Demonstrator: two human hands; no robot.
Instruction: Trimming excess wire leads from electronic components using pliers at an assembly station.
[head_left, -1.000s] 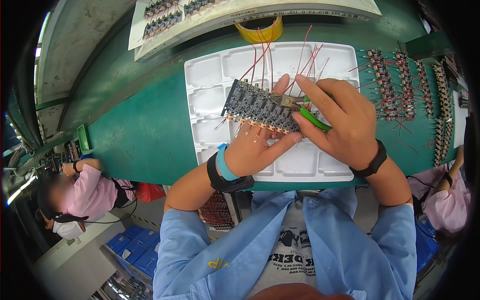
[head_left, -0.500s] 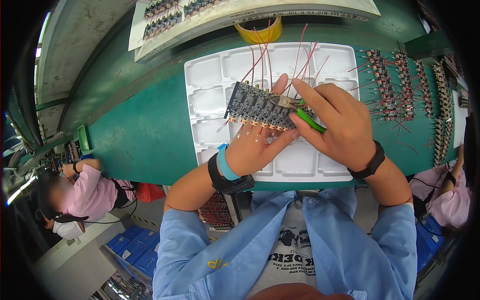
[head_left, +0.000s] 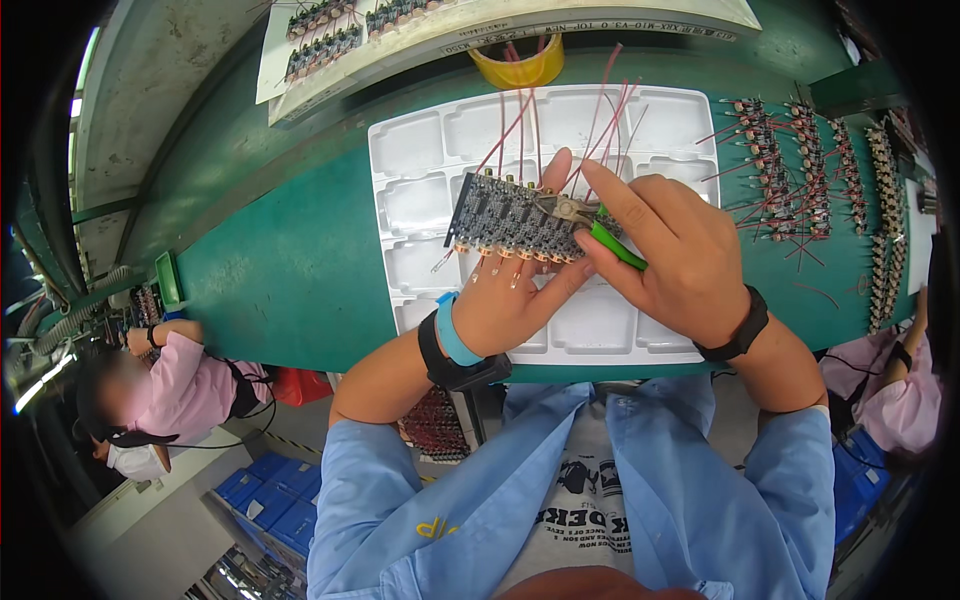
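Observation:
My left hand [head_left: 510, 300] grips a panel of joined circuit boards [head_left: 500, 220] from beneath, its fingers mostly hidden under it. Red wires [head_left: 520, 130] rise from the panel's far edge, and small round parts line the near edge. My right hand [head_left: 680, 250] is closed around green-handled cutting pliers [head_left: 615, 245]. Their metal jaws lie over the right half of the panel; whether they touch it I cannot tell. Below both hands lies a white plastic tray [head_left: 400, 265] with several moulded compartments.
More wired board strips [head_left: 765, 170] lie at the right on the green table [head_left: 270, 260]. A roll of yellow tape [head_left: 520, 70] stands beyond the tray, beside a raised shelf [head_left: 500, 40] holding further boards. A co-worker in pink [head_left: 190, 390] sits at the left; another sleeve shows at the right.
The panel and my left hand have shifted slightly left and nearer. The pliers have moved a little left with my right hand, still over the panel.

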